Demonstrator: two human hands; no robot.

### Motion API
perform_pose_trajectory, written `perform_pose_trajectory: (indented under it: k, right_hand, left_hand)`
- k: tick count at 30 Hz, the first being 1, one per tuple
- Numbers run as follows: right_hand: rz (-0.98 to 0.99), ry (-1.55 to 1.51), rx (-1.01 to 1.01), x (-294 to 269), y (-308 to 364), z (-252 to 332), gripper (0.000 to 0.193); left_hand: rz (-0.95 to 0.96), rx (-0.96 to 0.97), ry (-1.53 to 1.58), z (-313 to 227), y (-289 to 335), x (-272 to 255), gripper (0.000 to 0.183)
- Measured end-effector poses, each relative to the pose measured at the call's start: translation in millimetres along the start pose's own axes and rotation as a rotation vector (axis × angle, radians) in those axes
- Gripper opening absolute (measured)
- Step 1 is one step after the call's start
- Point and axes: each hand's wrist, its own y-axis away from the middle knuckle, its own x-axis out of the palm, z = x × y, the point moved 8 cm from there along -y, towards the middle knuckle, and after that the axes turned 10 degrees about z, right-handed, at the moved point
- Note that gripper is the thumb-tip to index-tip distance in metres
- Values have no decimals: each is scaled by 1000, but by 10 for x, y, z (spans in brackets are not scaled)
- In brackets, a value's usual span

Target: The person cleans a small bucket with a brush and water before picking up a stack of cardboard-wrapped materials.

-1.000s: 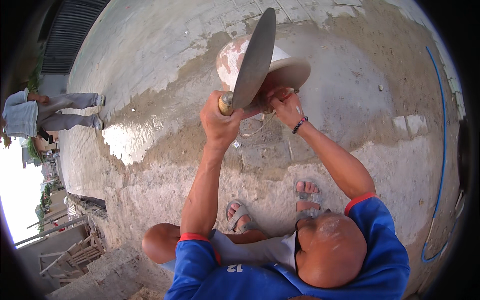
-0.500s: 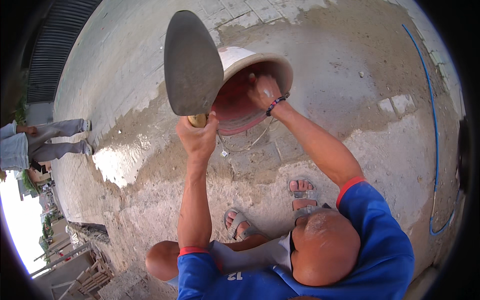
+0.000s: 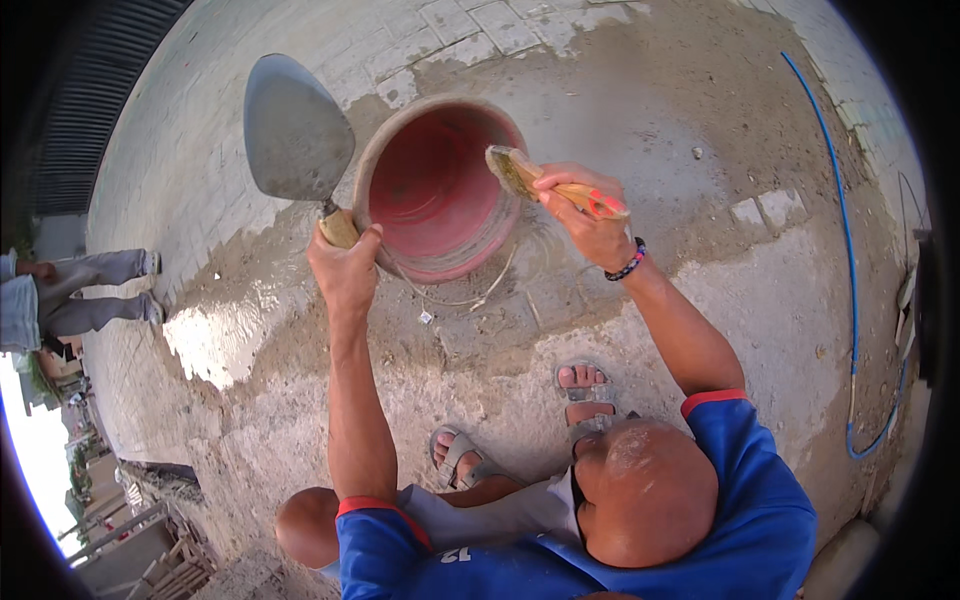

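My left hand (image 3: 345, 272) is wrapped round the wooden handle of a trowel (image 3: 298, 135), whose wide grey blade points up and away from me. Its thumb lies close against the rim of a bucket (image 3: 440, 175); whether they touch I cannot tell. The bucket tilts with its mouth toward me, showing a wet reddish inside, and its thin wire handle hangs below the rim. To the right of the bucket, my right hand (image 3: 595, 225) grips a flat brush (image 3: 512, 172) by its wooden handle. Its dirty bristles point left, over the bucket's right rim.
Wet, muddy paving surrounds the bucket, with a shiny puddle (image 3: 215, 340) at left. A blue hose (image 3: 854, 300) runs along the right. Another person's legs (image 3: 100, 285) stand at far left. My sandalled feet (image 3: 465, 457) are below the bucket, and a few stones lie about.
My right hand has come out of the bucket, rightward, and the brush now shows in it. The trowel has swung left and lower. The bucket's mouth faces me more fully.
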Motion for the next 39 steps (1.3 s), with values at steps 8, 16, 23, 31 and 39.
perform_pose_trajectory:
  k: [8,16,23,31,39]
  right_hand:
    - [647,183,17,1048,-252,-311,12]
    - [838,240,-68,1788,443,-1025,24]
    - [906,187,-249,2166,1088,-1091,21]
    - [943,259,44,1958,697,-1210,21]
    - [1239,334,182,2213,1098,-1391,17]
  left_hand:
    - [430,-308,103,555,134,217,36]
    - [625,-262,-68,1013,328,394,38]
    - [647,-145,-195,969,244,437,40]
    - [680,-194,-246,936,286,467,44]
    - [665,-147,-289,1019,221,493,41]
